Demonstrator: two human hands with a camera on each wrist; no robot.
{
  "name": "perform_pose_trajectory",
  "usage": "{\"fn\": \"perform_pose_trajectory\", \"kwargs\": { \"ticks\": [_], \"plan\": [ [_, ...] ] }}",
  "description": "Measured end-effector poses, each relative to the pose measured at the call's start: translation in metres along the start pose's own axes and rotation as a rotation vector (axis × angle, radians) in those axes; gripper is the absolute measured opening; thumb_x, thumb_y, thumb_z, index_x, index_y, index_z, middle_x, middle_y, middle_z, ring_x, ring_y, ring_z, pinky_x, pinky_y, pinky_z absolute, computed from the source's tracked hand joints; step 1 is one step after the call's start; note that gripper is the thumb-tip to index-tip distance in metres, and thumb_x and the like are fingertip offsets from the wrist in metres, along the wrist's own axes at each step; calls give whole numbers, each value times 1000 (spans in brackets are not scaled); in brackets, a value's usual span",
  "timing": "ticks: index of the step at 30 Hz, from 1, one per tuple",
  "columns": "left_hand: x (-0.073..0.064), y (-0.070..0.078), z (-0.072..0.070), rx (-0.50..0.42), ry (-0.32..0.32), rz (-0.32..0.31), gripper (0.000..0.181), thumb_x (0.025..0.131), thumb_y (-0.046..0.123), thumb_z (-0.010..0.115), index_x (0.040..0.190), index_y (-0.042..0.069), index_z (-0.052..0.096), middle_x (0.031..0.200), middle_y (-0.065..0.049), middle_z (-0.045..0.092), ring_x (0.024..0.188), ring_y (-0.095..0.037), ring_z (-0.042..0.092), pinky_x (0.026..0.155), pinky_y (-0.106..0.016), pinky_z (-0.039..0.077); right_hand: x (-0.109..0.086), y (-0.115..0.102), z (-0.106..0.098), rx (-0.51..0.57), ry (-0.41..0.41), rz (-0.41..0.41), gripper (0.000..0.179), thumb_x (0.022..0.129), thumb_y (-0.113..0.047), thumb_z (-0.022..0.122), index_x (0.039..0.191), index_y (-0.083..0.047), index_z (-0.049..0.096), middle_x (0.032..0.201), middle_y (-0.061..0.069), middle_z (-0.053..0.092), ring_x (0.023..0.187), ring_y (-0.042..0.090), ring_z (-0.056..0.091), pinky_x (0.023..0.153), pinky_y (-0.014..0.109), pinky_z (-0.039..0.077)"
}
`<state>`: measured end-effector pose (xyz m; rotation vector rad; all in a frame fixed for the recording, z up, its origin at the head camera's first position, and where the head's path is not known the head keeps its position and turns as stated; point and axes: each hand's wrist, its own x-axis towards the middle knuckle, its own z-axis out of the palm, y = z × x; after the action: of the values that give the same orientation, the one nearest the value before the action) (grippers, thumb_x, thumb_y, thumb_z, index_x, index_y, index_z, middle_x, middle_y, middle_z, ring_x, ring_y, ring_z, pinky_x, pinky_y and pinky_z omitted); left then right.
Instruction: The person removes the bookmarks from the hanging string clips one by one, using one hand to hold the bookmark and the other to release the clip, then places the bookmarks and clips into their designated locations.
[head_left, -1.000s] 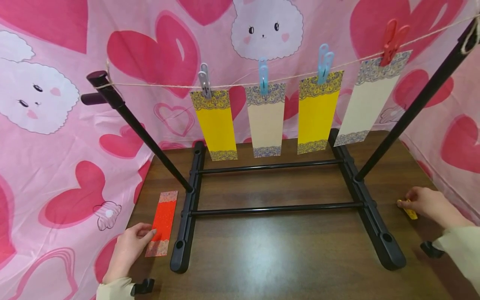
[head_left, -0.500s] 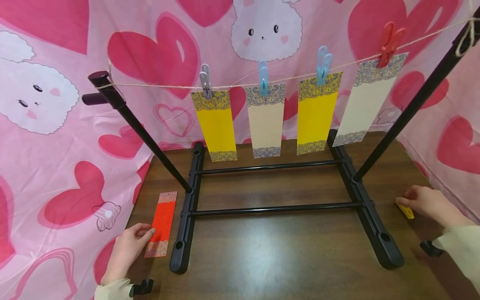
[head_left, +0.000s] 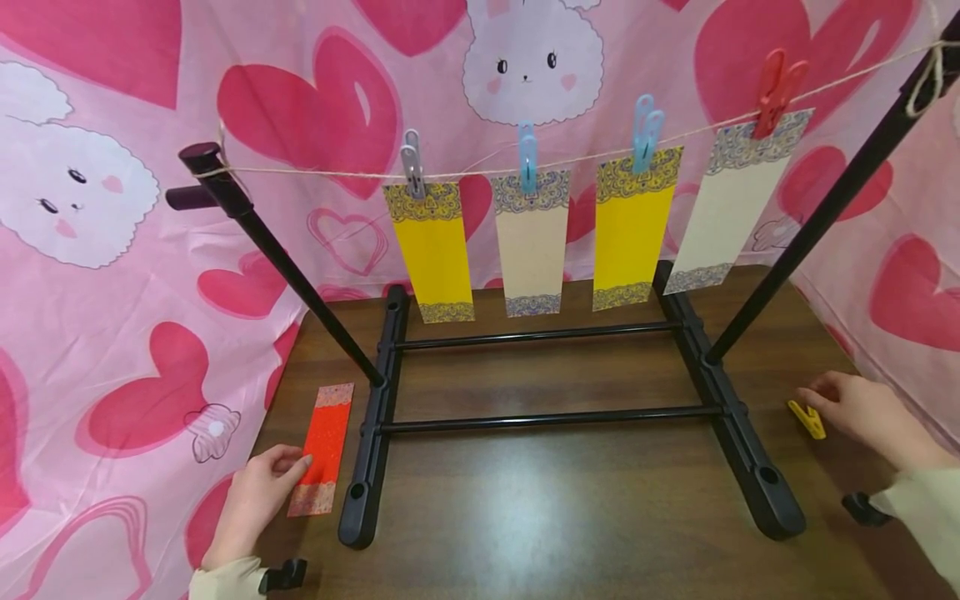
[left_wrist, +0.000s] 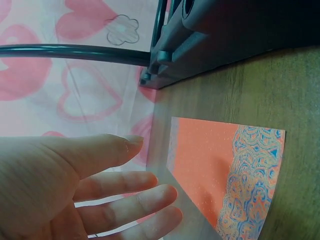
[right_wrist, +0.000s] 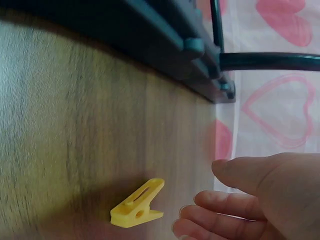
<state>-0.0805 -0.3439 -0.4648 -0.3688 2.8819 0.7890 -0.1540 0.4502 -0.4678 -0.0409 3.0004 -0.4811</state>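
Observation:
A red card with patterned ends lies flat on the table at the left. Just beside it hovers my left hand, fingers relaxed and holding nothing; the left wrist view shows a gap between the fingertips and the card. Over on the right, a yellow clothespin rests on the wood. My right hand is close to its right side, loosely bent and holding nothing. In the right wrist view the clothespin lies apart from the fingers.
A black stand fills the middle, with a string between its posts. Clothespins, grey, blue and red among them, hold yellow and pale cards on it. Pink cloth surrounds the table.
My right hand's fingers covered part of the yellow clothespin earlier; they have drawn back to the right and the whole clothespin shows. The left hand has stayed by the red card.

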Motion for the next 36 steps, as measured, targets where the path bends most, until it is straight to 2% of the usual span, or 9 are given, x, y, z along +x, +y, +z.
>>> {"fn": "perform_pose_trajectory", "kwargs": {
  "ticks": [5,9,14,20,26,29,33,36],
  "plan": [
    [1,3,0,3,-11,2,41,100,24,70,122,-10,66,106,-26,75,99,-41,70,91,-60,54,-3,-9,1,12,59,-36,35,100,-22,68,93,12,65,74,15,67,64,25,57,59,42,53],
    [0,6,1,-8,-3,20,41,99,24,70,122,-10,67,106,-25,75,98,-39,71,91,-59,55,-6,-18,3,18,137,-59,29,97,-18,71,92,9,67,74,13,68,64,23,56,57,36,49],
    [2,9,2,-18,15,37,40,99,23,71,122,-9,67,107,-26,74,97,-39,72,90,-57,57,-6,-30,3,24,213,-97,24,94,-14,73,95,9,68,78,20,70,65,28,60,59,41,52],
    [4,15,2,-44,31,40,39,99,22,70,123,-9,66,110,-27,74,101,-40,71,91,-56,57,-6,-44,-3,48,201,-103,26,95,-16,73,101,9,68,85,24,70,69,31,63,59,43,55],
    [4,25,2,-58,40,48,38,100,23,70,123,-7,67,109,-25,74,101,-39,71,90,-55,57,-8,-58,-7,77,196,-101,29,97,-19,72,105,9,68,90,27,71,73,34,65,66,57,58],
    [4,30,3,-63,43,59,38,100,24,70,123,-6,67,109,-23,75,101,-38,72,89,-55,58,-9,-65,-7,90,212,-101,29,98,-20,71,107,7,68,94,28,71,75,35,65,69,59,58],
    [4,35,6,-73,64,78,39,100,24,69,125,-6,67,110,-23,74,101,-39,71,89,-55,58,-10,-76,-6,111,273,-140,23,97,-18,72,107,2,70,97,26,72,77,35,66,64,42,57],
    [1,39,8,-74,84,89,38,100,24,69,125,-5,67,111,-24,74,102,-40,70,90,-57,56,-12,-85,-5,124,310,-178,19,96,-17,73,106,-1,72,98,23,74,77,31,67,59,28,49]
  ]
}}
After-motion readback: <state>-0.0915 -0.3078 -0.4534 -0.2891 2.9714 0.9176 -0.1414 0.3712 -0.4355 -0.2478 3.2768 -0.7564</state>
